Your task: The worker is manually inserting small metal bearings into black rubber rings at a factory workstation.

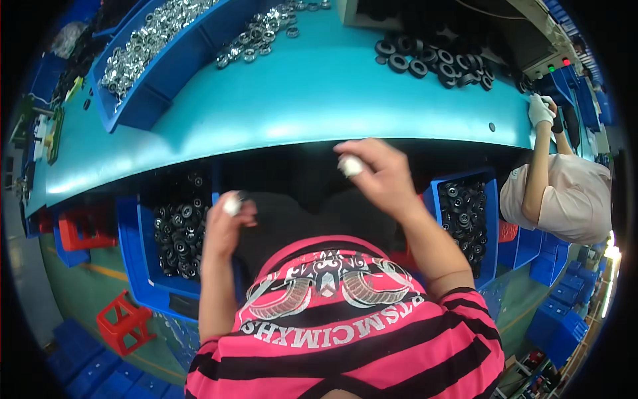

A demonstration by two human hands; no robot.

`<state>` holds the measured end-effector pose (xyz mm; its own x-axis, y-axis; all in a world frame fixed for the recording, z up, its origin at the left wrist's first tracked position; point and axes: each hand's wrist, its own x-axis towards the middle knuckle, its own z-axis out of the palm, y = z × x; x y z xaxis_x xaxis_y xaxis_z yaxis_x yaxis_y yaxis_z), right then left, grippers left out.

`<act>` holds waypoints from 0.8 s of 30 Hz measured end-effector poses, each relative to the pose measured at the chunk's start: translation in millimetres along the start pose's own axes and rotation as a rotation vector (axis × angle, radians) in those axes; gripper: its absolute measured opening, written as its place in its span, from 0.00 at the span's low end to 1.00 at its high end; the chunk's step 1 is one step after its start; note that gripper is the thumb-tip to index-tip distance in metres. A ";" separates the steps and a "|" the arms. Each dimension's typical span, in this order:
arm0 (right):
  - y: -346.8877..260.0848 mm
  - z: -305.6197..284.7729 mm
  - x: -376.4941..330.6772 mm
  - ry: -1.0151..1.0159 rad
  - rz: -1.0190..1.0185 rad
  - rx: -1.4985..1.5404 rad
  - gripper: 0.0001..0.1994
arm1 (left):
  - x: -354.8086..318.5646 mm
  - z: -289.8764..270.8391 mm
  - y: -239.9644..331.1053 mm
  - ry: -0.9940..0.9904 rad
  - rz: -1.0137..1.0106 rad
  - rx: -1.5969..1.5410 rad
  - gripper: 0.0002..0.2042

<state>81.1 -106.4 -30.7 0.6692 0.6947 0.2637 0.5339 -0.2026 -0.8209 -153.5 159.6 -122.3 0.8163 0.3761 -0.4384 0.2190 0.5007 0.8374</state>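
Observation:
My left hand (227, 223) is above the inner edge of the left blue bin, with a white cover on one fingertip. Its fingers are curled, and a small dark bit shows at their tips, too blurred to name. My right hand (382, 174) is raised just in front of the table edge, its thumb wrapped in white. The fingers reach left with a gap to the thumb, and nothing shows between them. Black round parts (181, 243) fill the left blue bin (136, 269), beside my left forearm. More black round parts (463, 216) lie in the right blue bin (490, 249), beyond my right forearm.
Ahead runs a turquoise table (286, 100). On it are a blue tray (156, 86) of shiny metal rings, loose metal rings (256, 40) and black rings (432, 61). A machine stands at the back right. A gloved co-worker (558, 193) sits right. Red stools (124, 322) stand left.

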 end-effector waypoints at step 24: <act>87.3 -114.6 194.7 0.074 0.011 -0.990 0.23 | -25.9 94.1 53.5 -0.086 0.528 0.945 0.13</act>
<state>317.2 -67.9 7.0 0.6891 0.6514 0.3176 0.6959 -0.7170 -0.0393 -112.6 103.3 -35.4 0.9549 0.2936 0.0444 0.1222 -0.5250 0.8423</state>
